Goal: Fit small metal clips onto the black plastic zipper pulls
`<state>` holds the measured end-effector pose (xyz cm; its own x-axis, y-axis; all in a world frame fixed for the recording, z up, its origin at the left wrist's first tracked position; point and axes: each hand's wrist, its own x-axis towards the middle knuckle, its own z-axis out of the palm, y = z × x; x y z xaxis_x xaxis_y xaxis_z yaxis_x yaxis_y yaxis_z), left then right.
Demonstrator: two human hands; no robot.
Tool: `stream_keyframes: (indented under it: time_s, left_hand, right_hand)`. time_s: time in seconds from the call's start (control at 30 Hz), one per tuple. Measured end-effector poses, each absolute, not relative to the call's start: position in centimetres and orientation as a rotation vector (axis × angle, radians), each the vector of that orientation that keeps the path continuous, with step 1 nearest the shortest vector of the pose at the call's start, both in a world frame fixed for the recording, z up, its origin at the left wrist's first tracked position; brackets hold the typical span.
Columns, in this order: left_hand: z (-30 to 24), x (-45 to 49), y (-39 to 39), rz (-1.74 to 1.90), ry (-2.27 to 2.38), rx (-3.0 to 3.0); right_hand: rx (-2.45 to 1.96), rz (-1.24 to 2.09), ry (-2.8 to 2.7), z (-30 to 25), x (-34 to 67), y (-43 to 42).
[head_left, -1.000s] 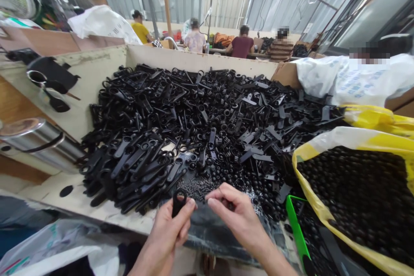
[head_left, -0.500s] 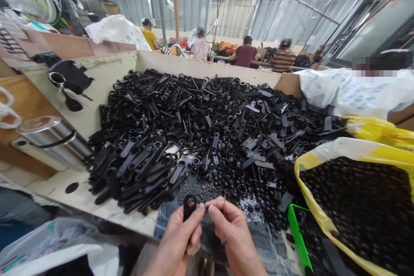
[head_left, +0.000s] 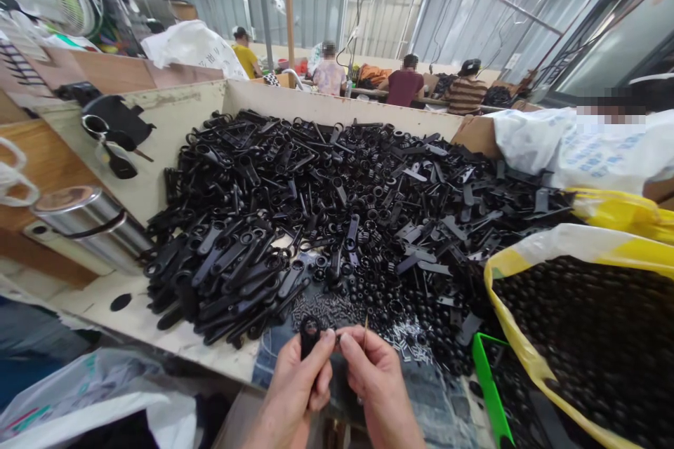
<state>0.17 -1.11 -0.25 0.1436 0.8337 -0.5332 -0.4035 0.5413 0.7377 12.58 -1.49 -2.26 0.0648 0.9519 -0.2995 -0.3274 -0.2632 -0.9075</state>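
1. Head view: the left hand (head_left: pixel 296 386) is closed in a pinch, thumb and fingers gripping a black plastic loop piece (head_left: pixel 309 338) upright by its lower part, with the ring end on top.
2. The right hand (head_left: pixel 380 384) is also closed in a pinch, holding a thin tan pin (head_left: pixel 365 334) upright between thumb and forefinger. The pin stands just beside the black plastic loop piece, and the fingertips of both hands nearly meet.
3. Both hands are above the person's denim jeans (head_left: pixel 271 358), at the near edge of a pale wooden bin (head_left: pixel 337 111).
4. The bin holds a heap of black plastic parts (head_left: pixel 295 203), with long flat loop pieces, ringed pieces and small round pieces mixed together.
5. Just beyond the hands lie dark screws (head_left: pixel 321 310) and small silver metal pieces (head_left: pixel 408 340).
6. To the right, a yellow-and-white sack (head_left: pixel 531 252) holds round black pieces, beside a green crate (head_left: pixel 489 382).
7. Farther off, co-workers sit at benches, including one in a striped shirt (head_left: pixel 470 95).
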Motion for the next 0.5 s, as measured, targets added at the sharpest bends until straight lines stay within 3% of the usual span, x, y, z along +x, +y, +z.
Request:
stream_keyframes:
  time_s: [0.2, 0.5]
  left_hand:
    - [-0.7, 0.2, -1.2, 0.934, 1.197, 0.604]
    - [-2.1, -0.4, -1.2, 0.944, 1.267, 0.847]
  right_hand:
    - [-1.275, 1.014, -1.195, -2.0, 13.5, -1.6]
    - [-1.259, 1.169, -1.158, -2.6, 14.0, -1.3]
